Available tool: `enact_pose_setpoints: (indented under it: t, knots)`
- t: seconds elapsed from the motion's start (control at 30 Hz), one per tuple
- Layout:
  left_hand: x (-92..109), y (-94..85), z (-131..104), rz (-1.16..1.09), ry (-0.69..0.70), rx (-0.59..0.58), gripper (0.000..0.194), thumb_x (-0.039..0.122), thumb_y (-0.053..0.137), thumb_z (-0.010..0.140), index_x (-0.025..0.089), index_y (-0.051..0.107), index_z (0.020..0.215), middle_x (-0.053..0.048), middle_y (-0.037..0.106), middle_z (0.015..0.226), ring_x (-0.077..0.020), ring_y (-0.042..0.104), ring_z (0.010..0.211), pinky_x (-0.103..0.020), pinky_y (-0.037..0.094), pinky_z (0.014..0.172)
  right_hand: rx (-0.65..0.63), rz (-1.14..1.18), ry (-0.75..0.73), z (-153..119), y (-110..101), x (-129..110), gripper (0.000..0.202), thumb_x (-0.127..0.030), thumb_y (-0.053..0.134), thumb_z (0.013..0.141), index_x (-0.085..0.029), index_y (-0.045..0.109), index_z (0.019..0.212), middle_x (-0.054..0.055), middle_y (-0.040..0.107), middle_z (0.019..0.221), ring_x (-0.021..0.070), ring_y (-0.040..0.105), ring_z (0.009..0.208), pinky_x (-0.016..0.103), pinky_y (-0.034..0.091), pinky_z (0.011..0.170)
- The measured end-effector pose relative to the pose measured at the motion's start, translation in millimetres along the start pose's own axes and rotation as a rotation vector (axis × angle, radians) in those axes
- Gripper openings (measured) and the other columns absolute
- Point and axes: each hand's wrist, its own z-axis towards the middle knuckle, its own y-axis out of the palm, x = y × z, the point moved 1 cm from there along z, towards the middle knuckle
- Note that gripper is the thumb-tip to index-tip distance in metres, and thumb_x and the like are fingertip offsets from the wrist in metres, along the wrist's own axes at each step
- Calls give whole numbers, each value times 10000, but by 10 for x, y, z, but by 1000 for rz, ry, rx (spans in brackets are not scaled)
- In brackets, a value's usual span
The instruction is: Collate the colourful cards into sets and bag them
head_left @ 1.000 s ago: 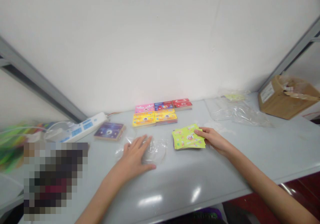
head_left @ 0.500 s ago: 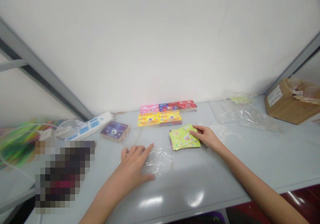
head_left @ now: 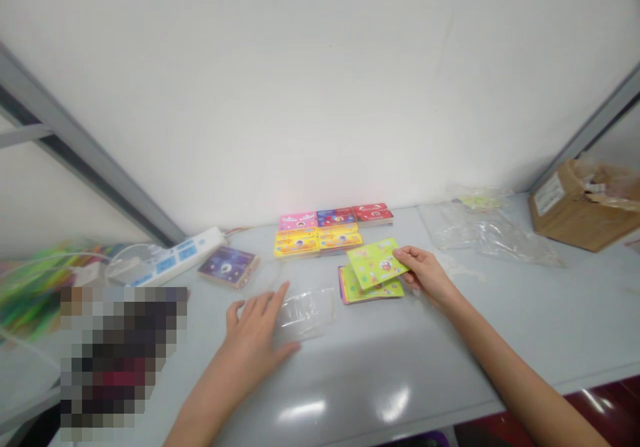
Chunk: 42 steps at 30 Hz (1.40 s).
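Observation:
Between the thumb and fingers of my right hand (head_left: 424,275) is a light green printed card (head_left: 376,262), tilted up above a pile of similar cards (head_left: 367,292). That pile lies on the table, with a purple or pink edge showing at its left side. My left hand (head_left: 257,330) rests with fingers spread at the left end of a clear plastic bag (head_left: 306,312), which lies flat. How firmly the left fingers touch the bag is hard to see.
Stacks of pink (head_left: 299,222), yellow (head_left: 341,236) and red cards (head_left: 373,212) stand by the wall. To the left are a dark blue card pack (head_left: 228,266) and a power strip (head_left: 175,258). Plastic bags (head_left: 493,234) and a cardboard box (head_left: 583,207) lie right.
My right hand has lifted a green card off the pile and moved slightly right. My left hand and the clear bag have shifted a little left.

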Motion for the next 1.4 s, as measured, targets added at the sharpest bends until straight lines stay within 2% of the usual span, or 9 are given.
enact_pose_setpoints:
  t: [0.13, 0.3, 0.6, 0.73, 0.9, 1.07, 1.17, 1.27, 1.4]
  knots:
    - [144, -20, 82, 5, 38, 157, 727, 364, 555, 730, 185, 233, 1357, -126, 491, 1180, -297, 422, 1097, -446, 209, 940, 27, 100, -63, -109, 168, -137, 376, -501, 591, 687, -202, 378, 604, -99, 376, 321, 32, 230, 251, 165, 154, 275]
    - [303, 26, 220, 1, 30, 213, 726, 403, 541, 743, 177, 230, 1360, -148, 462, 1205, -310, 403, 1103, -446, 222, 929, 50, 37, -147, -155, 311, -203, 366, -489, 583, 696, -211, 366, 599, -93, 395, 317, 43, 262, 241, 170, 170, 271]
    - [269, 130, 183, -15, -15, -27, 1011, 495, 653, 567, 160, 161, 1385, -202, 304, 1352, -369, 250, 1243, -495, 155, 979, 23, -168, -116, -79, 247, -73, 352, -436, 615, 661, -197, 382, 551, -74, 397, 392, 39, 288, 326, 173, 175, 331]
    - [138, 99, 151, -66, -15, -139, 916, 440, 623, 601, 150, 218, 1369, -185, 357, 1326, -343, 297, 1231, -502, 147, 992, 5, -176, -97, -77, 251, -40, 335, -423, 610, 669, -200, 388, 554, -77, 391, 390, 45, 296, 324, 174, 184, 326]
    - [115, 127, 171, -161, 88, -29, 737, 387, 558, 711, 158, 265, 1347, -125, 472, 1201, -285, 419, 1108, -430, 263, 955, -42, -218, -47, -120, 337, -25, 319, -460, 577, 695, -190, 427, 615, -81, 406, 355, 42, 297, 268, 161, 179, 280]
    - [176, 183, 202, -235, 120, 95, 724, 383, 567, 735, 180, 238, 1348, -109, 468, 1199, -271, 419, 1087, -421, 295, 939, 42, -86, -110, -169, 399, -46, 520, -492, 590, 676, -211, 423, 1080, -102, 479, 474, 66, 368, 276, 169, 274, 256]
    - [206, 216, 206, -281, 107, 116, 750, 396, 581, 734, 183, 210, 1350, -105, 458, 1212, -265, 410, 1100, -419, 305, 940, 83, -118, -178, -191, 408, -50, 396, -497, 549, 719, -179, 538, 955, -43, 533, 537, 89, 462, 379, 201, 372, 340]
    - [236, 247, 197, -315, 120, 114, 768, 406, 582, 737, 196, 176, 1354, -102, 443, 1232, -261, 407, 1106, -418, 316, 935, -25, -336, -313, -223, 431, -62, 343, -457, 477, 795, -161, 643, 745, 46, 613, 691, 139, 572, 619, 255, 466, 562]
    - [269, 279, 187, -317, 151, 92, 799, 364, 616, 708, 212, 169, 1352, -96, 440, 1238, -262, 410, 1099, -417, 324, 925, -331, -569, -470, -279, 488, -95, 349, -404, 441, 838, -192, 687, 712, 62, 605, 868, 154, 570, 815, 293, 443, 760]
